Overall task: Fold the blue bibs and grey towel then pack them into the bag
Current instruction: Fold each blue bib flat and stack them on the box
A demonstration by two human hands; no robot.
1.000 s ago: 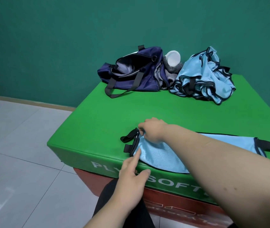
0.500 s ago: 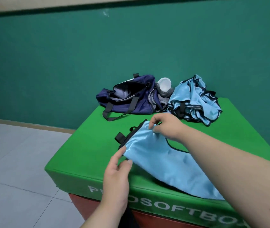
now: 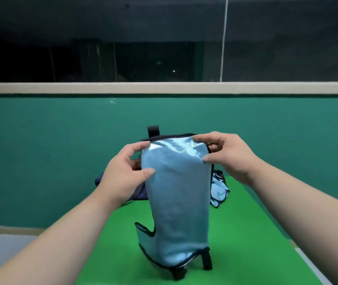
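A light blue bib (image 3: 177, 202) with black trim hangs upright in front of me, folded lengthwise, its lower end near the green box top. My left hand (image 3: 122, 173) pinches its upper left corner and my right hand (image 3: 223, 155) pinches its upper right corner. Behind the held bib, a strip of the navy bag (image 3: 138, 191) shows at the left and part of the heap of blue bibs (image 3: 218, 190) at the right. The grey towel is hidden.
The green soft box (image 3: 246, 233) fills the lower middle, its right edge running down to the lower right. A teal wall (image 3: 40, 161) with a beige ledge stands behind it. Grey floor shows at the lower left.
Both hands have lifted the bib off the box and now hold it up by its top corners. The view has tilted upward, so bag and bib heap are mostly hidden.
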